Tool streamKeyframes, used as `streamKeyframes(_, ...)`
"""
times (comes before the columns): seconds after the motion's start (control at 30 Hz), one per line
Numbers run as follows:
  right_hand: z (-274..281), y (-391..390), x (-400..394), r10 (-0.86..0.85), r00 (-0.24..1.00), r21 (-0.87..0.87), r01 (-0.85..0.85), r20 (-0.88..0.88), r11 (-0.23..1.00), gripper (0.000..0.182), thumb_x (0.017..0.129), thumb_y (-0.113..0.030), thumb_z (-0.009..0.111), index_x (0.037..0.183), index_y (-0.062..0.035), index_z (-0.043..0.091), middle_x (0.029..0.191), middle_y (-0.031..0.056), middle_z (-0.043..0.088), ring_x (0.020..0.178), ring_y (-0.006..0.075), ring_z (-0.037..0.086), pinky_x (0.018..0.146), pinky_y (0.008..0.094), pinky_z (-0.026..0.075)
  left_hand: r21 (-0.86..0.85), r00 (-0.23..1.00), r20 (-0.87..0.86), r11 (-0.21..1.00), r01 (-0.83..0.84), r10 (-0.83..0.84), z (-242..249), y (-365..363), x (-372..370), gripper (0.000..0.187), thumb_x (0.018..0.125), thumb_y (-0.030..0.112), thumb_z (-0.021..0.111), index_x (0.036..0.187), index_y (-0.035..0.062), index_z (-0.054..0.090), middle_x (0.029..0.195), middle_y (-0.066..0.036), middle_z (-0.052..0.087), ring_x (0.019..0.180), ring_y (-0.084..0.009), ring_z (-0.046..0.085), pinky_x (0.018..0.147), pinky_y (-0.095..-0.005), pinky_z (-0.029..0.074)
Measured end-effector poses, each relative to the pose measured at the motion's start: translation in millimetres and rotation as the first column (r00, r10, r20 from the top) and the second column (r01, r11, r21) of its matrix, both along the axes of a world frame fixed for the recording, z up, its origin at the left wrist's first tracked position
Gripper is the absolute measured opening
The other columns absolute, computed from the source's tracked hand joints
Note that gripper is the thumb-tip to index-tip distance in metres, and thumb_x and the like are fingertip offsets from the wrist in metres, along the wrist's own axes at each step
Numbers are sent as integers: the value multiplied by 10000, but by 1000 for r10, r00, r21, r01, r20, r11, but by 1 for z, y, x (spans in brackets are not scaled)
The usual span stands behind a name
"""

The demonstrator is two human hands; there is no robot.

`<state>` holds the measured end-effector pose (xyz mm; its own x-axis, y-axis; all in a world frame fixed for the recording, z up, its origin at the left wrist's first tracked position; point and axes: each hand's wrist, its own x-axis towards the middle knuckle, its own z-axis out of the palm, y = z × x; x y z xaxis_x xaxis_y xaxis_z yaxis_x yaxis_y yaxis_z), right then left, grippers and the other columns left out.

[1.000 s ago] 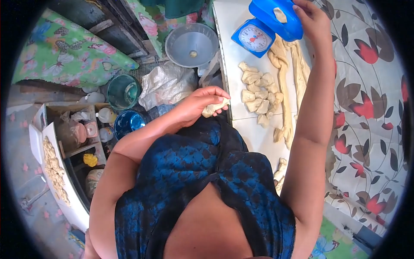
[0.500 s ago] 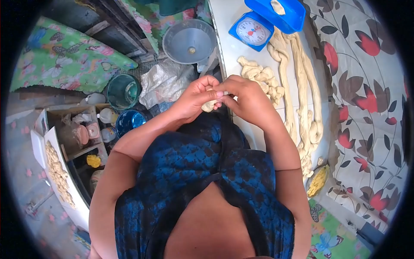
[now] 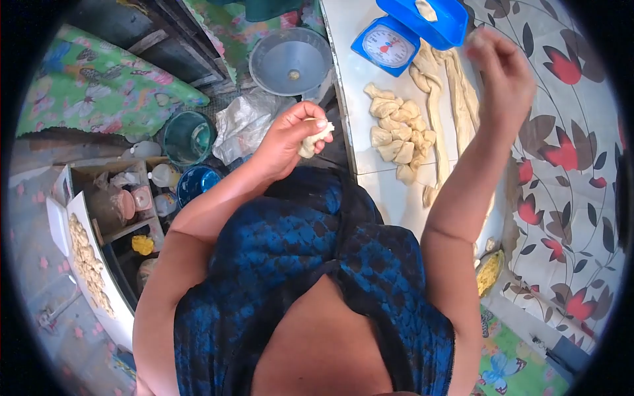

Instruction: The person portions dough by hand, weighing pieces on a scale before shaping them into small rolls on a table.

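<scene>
My left hand [image 3: 295, 137] is closed around a pale piece of dough [image 3: 307, 148] in front of my chest, with its torn end beside the thumb. My right hand [image 3: 507, 72] is raised at the table's far right, beside the blue tray of the kitchen scale [image 3: 387, 45]. Its fingers are pinched and slightly blurred; what they hold, if anything, is too small to make out. One small dough piece [image 3: 426, 9] lies in the tray. Below the scale is a pile of cut dough pieces [image 3: 403, 132], with long dough strips [image 3: 432, 112] alongside, partly hidden by my right arm.
A white tiled table [image 3: 350, 99] runs along my right, against a flowered wall covering [image 3: 561, 152]. A dish of yellow stuff [image 3: 489, 274] sits near its close end. To my left are a grey basin [image 3: 277, 63], buckets [image 3: 189, 138], a shelf [image 3: 119, 228] and a tray of small pieces [image 3: 89, 257].
My hands were together at the dough piece. Now my right hand has moved away, up and right to beside the scale tray, while my left keeps the dough and has shifted slightly left.
</scene>
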<state>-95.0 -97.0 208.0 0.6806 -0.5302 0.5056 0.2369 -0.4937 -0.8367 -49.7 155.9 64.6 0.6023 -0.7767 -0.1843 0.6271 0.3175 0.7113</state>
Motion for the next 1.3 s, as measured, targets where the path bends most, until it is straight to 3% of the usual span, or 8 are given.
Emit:
streamKeyframes(0.13,18,-35,45,-158,984,-537,94,-75,838,183,768,-35,557,930,21,622,747,85,624,676,135,572,604,261,449,21,994,-41,995,98,-97,3,-2,-5,152,889,221,504,895,69,496,780,-87,580,635,-111,531,575,-219,435)
streamKeyframes(0.2,11,-48,67,-48,975,-557,-84,-218,826,193,760,-20,543,937,18,613,731,87,607,670,131,562,603,260,442,15,995,-23,995,96,-95,2,-4,-5,175,897,244,487,900,69,495,781,-90,581,633,-113,530,574,-221,435)
streamKeyframes(0.33,-11,-63,92,-134,928,-500,-63,-349,864,187,753,-9,520,921,16,600,725,84,601,680,141,565,619,255,443,39,995,33,995,88,-89,-5,-1,-2,237,912,280,434,942,49,479,793,-121,572,646,-146,526,588,-241,432)
streamKeyframes(0.9,3,-43,60,34,987,-254,-73,-154,964,178,768,38,520,934,15,579,759,17,576,696,78,526,608,203,425,12,992,-1,992,126,-126,-2,-2,-3,273,845,163,433,1094,53,448,850,-136,578,694,-157,528,643,-252,432)
streamKeyframes(1.03,-7,6,22,448,838,-82,-493,-313,866,201,769,-83,655,950,-12,605,915,33,611,791,102,559,708,232,447,-17,992,27,992,124,-123,-3,-3,-4,229,825,88,447,1046,34,467,858,-128,571,714,-160,530,665,-268,440)
streamKeyframes(1.07,-9,26,12,467,770,-320,-617,-434,719,221,735,-142,692,927,-61,617,820,38,590,696,112,531,632,263,440,-16,992,27,992,126,-125,-4,-4,-4,229,825,88,447,1046,34,467,858,-128,571,714,-160,530,665,-268,440)
streamKeyframes(1.13,-29,62,-5,621,580,-227,-800,-527,555,327,666,-150,718,959,-77,593,838,70,552,759,226,555,646,319,452,-89,994,63,991,99,-94,-5,-6,-4,166,827,53,474,990,24,491,895,-85,564,758,-139,548,688,-273,454)
streamKeyframes(1.3,-66,88,-22,474,669,-196,-673,-572,714,257,680,-45,642,925,-71,571,850,125,535,749,342,560,646,397,456,-55,997,5,996,71,-71,-3,-6,-6,140,848,69,514,978,19,497,895,-66,561,739,-122,553,666,-254,459)
